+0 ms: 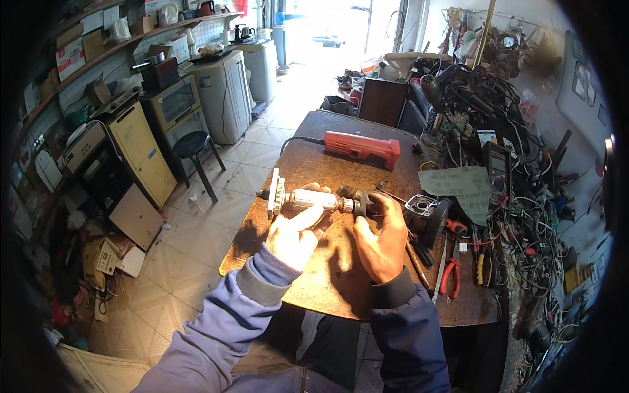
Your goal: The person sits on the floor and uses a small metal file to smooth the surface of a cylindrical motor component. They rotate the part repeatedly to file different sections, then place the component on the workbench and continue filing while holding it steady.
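Note:
Over the wooden workbench [327, 275], my left hand [293, 237] grips a motor armature [313, 199] around its bright cylindrical core. The armature lies roughly level, a pale toothed plate [276, 195] at its left end and a copper commutator toward its right. My right hand [382, 237] is closed at that right end, its fingers and thumb on a dark ring-shaped part [360, 204]. Whether this part is fixed to the shaft, I cannot tell. Beyond both hands rests a red power-tool housing [362, 149] with a dark cord running off to the left.
On the right lie red-handled pliers [450, 278], a metal frame-like plate [422, 205], a greenish printed sheet [458, 190] and a multimeter [498, 167]. A large heap of cables and parts [472, 98] rises behind them. A black stool [193, 145] stands left of the bench.

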`<state>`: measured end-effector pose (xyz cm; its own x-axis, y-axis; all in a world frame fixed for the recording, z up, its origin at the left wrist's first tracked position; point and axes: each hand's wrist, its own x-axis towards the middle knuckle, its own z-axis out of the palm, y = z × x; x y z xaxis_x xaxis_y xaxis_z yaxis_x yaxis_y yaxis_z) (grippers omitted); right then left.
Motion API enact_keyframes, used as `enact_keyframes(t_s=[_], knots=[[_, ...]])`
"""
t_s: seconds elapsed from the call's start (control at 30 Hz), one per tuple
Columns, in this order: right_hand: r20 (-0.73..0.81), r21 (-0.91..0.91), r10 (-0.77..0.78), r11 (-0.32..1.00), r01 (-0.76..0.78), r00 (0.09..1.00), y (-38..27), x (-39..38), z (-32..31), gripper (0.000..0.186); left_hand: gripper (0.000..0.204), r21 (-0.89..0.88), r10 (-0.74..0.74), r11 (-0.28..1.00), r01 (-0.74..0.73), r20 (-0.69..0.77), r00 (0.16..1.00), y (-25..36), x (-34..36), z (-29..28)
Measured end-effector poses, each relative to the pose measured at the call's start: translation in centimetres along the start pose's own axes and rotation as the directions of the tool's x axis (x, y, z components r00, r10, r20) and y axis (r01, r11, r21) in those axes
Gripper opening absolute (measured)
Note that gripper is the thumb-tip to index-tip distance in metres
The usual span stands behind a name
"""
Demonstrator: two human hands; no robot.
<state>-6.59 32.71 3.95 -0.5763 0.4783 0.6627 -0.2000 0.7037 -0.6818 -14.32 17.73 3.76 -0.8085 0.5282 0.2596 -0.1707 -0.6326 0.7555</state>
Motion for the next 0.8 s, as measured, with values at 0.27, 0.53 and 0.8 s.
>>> enact_keyframes(t_s=[0.27,0.53,0.8], knots=[[0.485,0.662,0.234,0.531,-0.529,0.843,-1.5,0.3,-0.6,0.025,0.038,0.064,0.028,0.998,-0.029,0.023,0.999,-0.7,0.5,-1.0],[0.378,0.675,0.158,0.628,-0.388,0.912,-1.6,-0.3,0.0,0.027,0.03,-0.158,0.018,0.987,-0.015,0.016,1.0,-0.9,0.6,-0.9],[0.391,0.673,0.15,0.626,-0.393,0.908,-2.1,-0.6,0.2,0.024,0.026,-0.002,0.033,0.999,-0.033,0.022,0.999,-0.9,0.5,-1.2]])
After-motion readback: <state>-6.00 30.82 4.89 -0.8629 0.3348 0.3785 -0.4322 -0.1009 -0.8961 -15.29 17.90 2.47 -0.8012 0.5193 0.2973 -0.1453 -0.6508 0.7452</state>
